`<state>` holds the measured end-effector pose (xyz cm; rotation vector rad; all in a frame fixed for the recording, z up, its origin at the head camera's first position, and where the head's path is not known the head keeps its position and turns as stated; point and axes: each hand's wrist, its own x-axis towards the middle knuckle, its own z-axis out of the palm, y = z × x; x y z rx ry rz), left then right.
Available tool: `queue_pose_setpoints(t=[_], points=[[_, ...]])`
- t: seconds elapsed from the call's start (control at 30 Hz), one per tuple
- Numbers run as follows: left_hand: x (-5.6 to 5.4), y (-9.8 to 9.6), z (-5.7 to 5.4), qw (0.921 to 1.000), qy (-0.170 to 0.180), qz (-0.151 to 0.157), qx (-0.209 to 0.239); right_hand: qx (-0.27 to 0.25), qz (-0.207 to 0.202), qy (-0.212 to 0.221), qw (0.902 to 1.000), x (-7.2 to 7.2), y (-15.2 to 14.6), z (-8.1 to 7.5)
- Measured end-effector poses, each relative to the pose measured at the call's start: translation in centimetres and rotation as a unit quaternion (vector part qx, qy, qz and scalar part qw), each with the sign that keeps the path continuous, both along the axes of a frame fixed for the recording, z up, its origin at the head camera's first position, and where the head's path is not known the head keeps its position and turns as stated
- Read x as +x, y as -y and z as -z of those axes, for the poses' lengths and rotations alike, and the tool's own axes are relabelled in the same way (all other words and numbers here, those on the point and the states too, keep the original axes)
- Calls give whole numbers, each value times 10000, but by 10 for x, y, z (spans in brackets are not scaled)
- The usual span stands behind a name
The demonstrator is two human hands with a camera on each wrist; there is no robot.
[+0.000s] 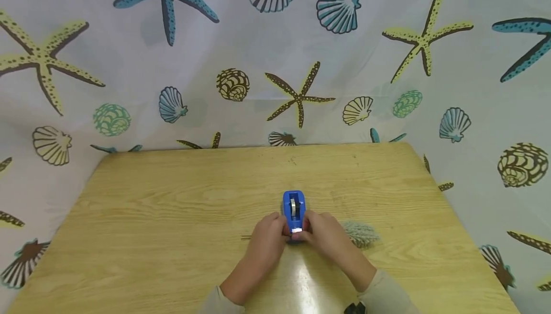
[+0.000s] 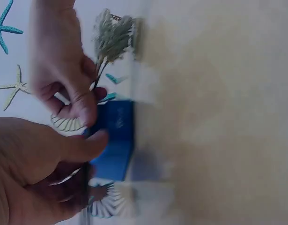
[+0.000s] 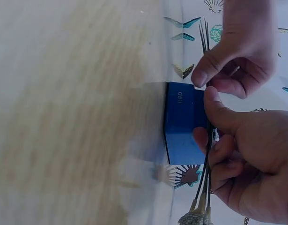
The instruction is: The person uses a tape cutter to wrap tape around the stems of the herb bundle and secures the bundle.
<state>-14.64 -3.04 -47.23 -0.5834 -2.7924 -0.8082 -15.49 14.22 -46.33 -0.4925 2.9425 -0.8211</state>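
Note:
A blue tape dispenser (image 1: 294,196) stands on the table, with a tape roll (image 1: 293,207) in it and a short whitish strip (image 1: 297,230) at its near end. Just in front, both hands hold a bunch of dried flowers by its thin stems (image 3: 203,176), which lie crosswise. My left hand (image 1: 268,235) pinches the stems toward their bare ends. On the other side, my right hand (image 1: 325,230) grips them nearer the fluffy grey-green heads (image 1: 360,233). The thumbs come close together beside the dispenser. Fingers hide the middle of the stems.
The wooden table (image 1: 172,199) reaches back to a white cloth (image 1: 193,74) printed with starfish and shells, which also hangs at both sides. A small black object (image 1: 355,308) shows by the right sleeve at the bottom edge.

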Motion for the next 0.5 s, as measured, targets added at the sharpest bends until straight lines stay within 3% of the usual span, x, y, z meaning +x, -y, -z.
queue_pose_setpoints(t=[0.13, 0.23, 0.37, 0.5], points=[[-23, 11, -21, 9920, 1230, 229, -191, -176, 44, 111, 9998, -1, -2, 2], [-47, 17, -30, 9856, 1630, 384, -240, -205, 53, 210, 9996, -3, -2, 2], [-75, 18, -28, 9729, 2023, 1113, -154, -196, 53, 248, 9995, -3, -4, 3], [-90, 16, -20, 9534, 2518, 1660, 36, -183, -12, 200, 9996, -2, -5, 3]])
